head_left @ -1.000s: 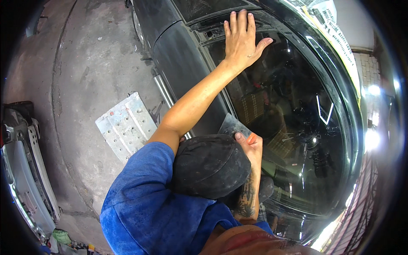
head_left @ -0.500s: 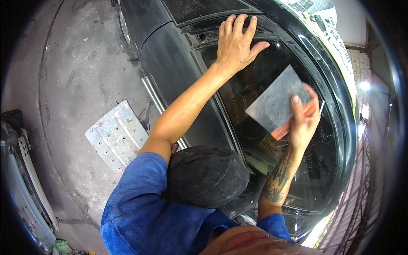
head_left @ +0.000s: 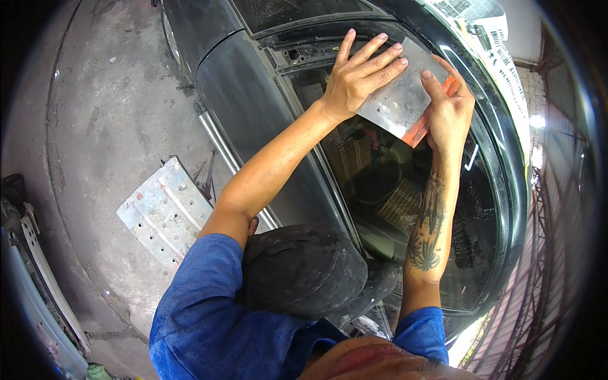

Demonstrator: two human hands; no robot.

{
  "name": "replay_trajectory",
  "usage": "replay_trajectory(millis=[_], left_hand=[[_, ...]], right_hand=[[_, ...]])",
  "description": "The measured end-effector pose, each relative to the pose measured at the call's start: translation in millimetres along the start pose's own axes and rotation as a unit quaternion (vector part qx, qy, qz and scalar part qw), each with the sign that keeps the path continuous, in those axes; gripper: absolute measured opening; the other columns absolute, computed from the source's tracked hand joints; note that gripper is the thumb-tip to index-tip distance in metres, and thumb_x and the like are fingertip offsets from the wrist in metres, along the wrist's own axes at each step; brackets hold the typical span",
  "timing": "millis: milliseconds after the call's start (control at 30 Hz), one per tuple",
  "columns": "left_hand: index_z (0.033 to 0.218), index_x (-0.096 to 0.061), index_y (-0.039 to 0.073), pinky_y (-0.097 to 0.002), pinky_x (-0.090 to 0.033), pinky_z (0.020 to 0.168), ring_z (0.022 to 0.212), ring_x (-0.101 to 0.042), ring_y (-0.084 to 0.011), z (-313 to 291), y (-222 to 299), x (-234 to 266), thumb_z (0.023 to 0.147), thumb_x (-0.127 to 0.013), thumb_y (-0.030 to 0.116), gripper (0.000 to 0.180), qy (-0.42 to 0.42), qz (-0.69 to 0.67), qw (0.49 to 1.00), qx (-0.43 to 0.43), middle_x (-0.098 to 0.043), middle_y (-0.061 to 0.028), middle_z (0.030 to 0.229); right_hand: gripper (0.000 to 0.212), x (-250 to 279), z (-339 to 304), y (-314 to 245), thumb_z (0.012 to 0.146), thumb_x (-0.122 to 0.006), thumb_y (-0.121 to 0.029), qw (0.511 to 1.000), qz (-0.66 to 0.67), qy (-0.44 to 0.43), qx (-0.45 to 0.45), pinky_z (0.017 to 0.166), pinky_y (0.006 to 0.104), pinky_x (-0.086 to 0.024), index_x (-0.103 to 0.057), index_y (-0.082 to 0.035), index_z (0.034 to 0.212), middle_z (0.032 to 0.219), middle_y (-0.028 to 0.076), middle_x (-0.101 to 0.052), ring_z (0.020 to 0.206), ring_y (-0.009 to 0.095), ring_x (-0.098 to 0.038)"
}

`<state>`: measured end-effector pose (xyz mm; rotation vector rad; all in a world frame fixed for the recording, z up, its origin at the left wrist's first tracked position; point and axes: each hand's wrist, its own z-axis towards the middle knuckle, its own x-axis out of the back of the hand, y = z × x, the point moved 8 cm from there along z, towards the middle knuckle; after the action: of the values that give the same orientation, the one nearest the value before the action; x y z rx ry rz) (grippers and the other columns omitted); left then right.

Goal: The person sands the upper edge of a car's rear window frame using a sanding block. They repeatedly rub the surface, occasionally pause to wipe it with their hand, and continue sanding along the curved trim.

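Note:
A flat, squarish grey sheet (head_left: 400, 92) with an orange strip along one edge is tilted above the dark window glass (head_left: 373, 228) of a black car. My right hand (head_left: 451, 117) grips it by the orange side, thumb across the grey face and fingers behind. Over the sheet's left part, my left hand (head_left: 358, 82) lies with fingers stretched and spread, the nearer ones overlapping the grey face. Whether those fingertips press on it I cannot tell; the left thumb is hidden.
The dull black car door (head_left: 247, 107) runs along the left of the glass. Newspaper (head_left: 497, 38) covers part of the car at the upper right. A perforated metal step (head_left: 166, 212) stands on the concrete floor (head_left: 120, 114). Car body parts (head_left: 44, 297) lie at the far left.
My right hand has moved up and away with the sheet, bringing it to my left hand. My left hand has shifted slightly, its fingers now over the sheet.

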<state>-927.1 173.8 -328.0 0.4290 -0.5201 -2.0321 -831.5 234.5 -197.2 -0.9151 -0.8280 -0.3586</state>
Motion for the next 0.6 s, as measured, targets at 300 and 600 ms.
replay_trajectory(millis=[300, 600], left_hand=[[0.123, -0.074, 0.022, -0.0534, -0.030, 0.119, 0.132, -0.058, -0.0259, 8.2, -12.4, 1.2, 0.086, -0.076, 0.018, 0.037, 0.027, -0.030, 0.999, 0.007, -0.070, 0.0000, 0.130], [0.121, -0.075, 0.020, -0.0526, -0.032, 0.118, 0.130, -0.059, -0.0282, 7.1, -17.0, 4.6, 0.083, -0.078, 0.013, 0.039, 0.017, -0.044, 0.999, 0.014, -0.071, -0.0012, 0.129]], right_hand=[[0.033, -3.5, 0.9, -18.3, 0.087, -0.071, -0.014, 0.994, -0.092, 0.037, 0.039, 0.077, 0.0305, -0.053, -0.072, 0.002, 0.116, 0.079, 0.010, -0.070, 0.076, 0.015, -0.065], [0.030, -12.0, 2.0, -20.1, 0.086, -0.072, -0.012, 0.993, -0.089, 0.040, 0.062, 0.075, 0.0305, -0.052, -0.073, 0.001, 0.113, 0.077, 0.010, -0.068, 0.072, 0.013, -0.060]])
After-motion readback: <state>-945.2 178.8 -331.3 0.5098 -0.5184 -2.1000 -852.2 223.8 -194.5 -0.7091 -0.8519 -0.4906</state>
